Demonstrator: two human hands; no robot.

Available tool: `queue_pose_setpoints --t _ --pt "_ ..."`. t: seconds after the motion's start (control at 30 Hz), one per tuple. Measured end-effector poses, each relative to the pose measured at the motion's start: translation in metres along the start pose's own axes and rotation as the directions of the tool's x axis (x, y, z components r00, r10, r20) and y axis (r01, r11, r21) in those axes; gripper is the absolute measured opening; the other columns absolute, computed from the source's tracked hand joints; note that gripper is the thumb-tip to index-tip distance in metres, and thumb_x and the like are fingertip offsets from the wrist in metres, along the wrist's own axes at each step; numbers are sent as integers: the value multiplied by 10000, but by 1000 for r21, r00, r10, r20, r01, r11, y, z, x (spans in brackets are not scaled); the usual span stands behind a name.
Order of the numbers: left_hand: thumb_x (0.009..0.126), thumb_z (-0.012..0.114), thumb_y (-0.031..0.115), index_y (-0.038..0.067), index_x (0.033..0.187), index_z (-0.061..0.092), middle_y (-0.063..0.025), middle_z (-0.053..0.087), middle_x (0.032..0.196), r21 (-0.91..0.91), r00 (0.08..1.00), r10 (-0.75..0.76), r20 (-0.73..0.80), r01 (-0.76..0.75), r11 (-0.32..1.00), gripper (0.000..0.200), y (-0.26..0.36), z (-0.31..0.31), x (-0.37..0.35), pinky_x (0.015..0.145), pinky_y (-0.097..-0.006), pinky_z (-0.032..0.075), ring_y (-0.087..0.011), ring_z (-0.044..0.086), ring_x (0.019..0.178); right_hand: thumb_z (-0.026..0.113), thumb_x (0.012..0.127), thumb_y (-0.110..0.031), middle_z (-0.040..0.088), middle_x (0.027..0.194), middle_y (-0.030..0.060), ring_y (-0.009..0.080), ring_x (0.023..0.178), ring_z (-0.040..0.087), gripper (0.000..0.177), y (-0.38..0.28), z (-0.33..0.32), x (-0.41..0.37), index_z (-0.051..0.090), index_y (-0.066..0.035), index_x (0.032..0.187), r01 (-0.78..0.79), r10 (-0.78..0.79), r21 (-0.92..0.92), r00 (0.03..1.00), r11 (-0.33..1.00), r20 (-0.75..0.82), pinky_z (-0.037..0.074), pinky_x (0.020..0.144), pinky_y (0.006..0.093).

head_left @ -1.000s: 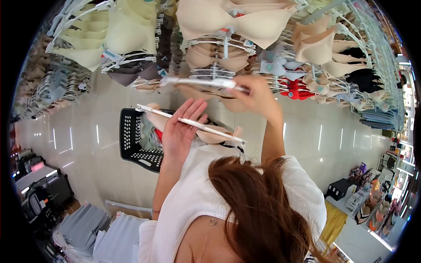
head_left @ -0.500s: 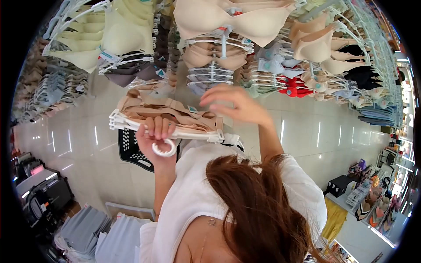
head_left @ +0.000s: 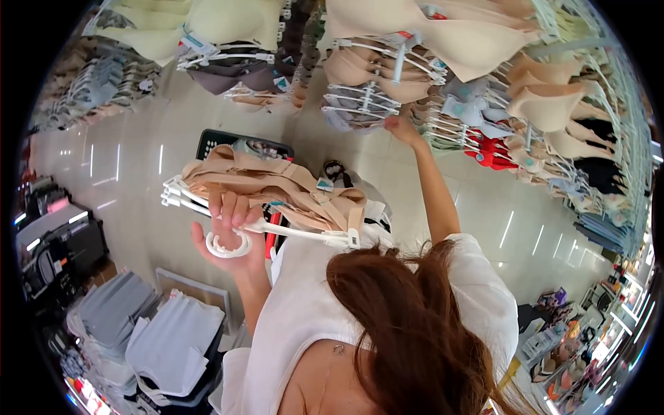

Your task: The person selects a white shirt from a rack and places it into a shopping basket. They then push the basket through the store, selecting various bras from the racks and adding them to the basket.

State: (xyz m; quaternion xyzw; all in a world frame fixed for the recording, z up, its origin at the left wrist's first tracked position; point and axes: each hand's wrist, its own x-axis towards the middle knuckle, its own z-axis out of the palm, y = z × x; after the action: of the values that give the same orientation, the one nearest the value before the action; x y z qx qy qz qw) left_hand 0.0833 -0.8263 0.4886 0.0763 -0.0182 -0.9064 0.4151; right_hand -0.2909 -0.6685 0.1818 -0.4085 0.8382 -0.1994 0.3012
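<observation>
Glossy floor [head_left: 131, 187] spreads behind. Left of centre, beige bras [head_left: 277, 176] on white hangers [head_left: 304, 234] are gripped by the left hand [head_left: 234, 228], best kept bunched. Beside far grey bras [head_left: 346, 122], the right hand's [head_left: 402, 130] grasp cannot be told.

held bras [head_left: 277, 180]: plain tan | tag [head_left: 325, 185]: white and teal | held hangers [head_left: 304, 234]: white | shopping basket [head_left: 207, 142]: black | worn top [head_left: 304, 311]: plain white | rack bras [head_left: 456, 41]: pale yellow, cream, mauve-grey, red, black | floor [head_left: 173, 194]: beige | folded garments [head_left: 176, 339]: pale bluish grey
</observation>
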Motion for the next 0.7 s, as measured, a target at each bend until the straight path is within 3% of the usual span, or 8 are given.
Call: queue_pose_setpoints --t 0.2,0.27,0.3,0.43,0.47,0.53,0.57,0.7 --pt "833 489 401 114 843 390 -12 381 704 116 994 78 -71 -69 991 304 -4 -2 -17 687 -333 305 -147 388 673 672 704 -342 595 1079 168 287 998 571 518 29 47 68 564 -44 1113 -223 227 -50 971 974 79 447 858 361" --pt "842 471 413 115 846 392 -12 384 704 117 991 104 -82 -94 989 309 -5 -5 -20 706 -355 308 -149 391 671 689 657 -381 515 1206 194 308 1126 494 689 25 63 83 483 -28 1212 -246 265 -144 955 958 130 394 946 361" --pt "844 469 412 114 844 391 -10 382 702 133 991 116 -66 -106 985 308 -5 -7 -21 713 -359 308 -151 391 672 768 495 -533 493 1224 231 346 1133 484 1000 22 65 87 397 -15 1265 -256 258 -31 954 966 153 381 969 369" --pt "831 486 420 106 878 397 -23 391 741 132 980 167 -112 -152 980 330 -10 -9 -23 831 -435 315 -166 392 696 770 467 -589 431 1304 193 350 1217 397 1080 44 92 106 346 -78 1318 -259 260 -26 953 966 157 305 1020 435" --pt "820 498 429 103 898 401 -29 395 764 157 966 194 -171 -168 973 349 -12 -10 -23 879 -462 308 -172 393 708 770 467 -589 431 1304 193 350 1217 397 1080 43 95 108 346 -78 1318 -250 251 -30 953 968 171 305 1020 435" --pt "777 575 380 61 1291 310 -75 440 1217 264 977 159 -142 -117 957 661 -7 -19 -27 1043 -531 175 -246 423 1122 754 514 -548 388 1348 171 358 1266 327 1023 32 91 97 316 -139 1343 -382 392 -89 892 920 226 230 1027 536" --pt "775 572 385 49 1331 260 -89 387 1292 274 971 188 -150 -142 951 721 -8 -19 -24 1058 -540 128 -255 377 1188 743 580 -367 359 1365 190 356 1206 414 990 17 83 91 223 -98 1379 -377 424 -222 877 899 225 345 996 414" --pt "783 526 430 34 1383 185 -145 243 1423 107 910 388 -147 -375 921 795 -1 -14 -8 1096 -533 26 -283 218 1328 696 650 -363 558 1146 205 328 1061 544 655 41 118 88 498 -48 1189 -205 213 -58 956 977 203 437 882 375"
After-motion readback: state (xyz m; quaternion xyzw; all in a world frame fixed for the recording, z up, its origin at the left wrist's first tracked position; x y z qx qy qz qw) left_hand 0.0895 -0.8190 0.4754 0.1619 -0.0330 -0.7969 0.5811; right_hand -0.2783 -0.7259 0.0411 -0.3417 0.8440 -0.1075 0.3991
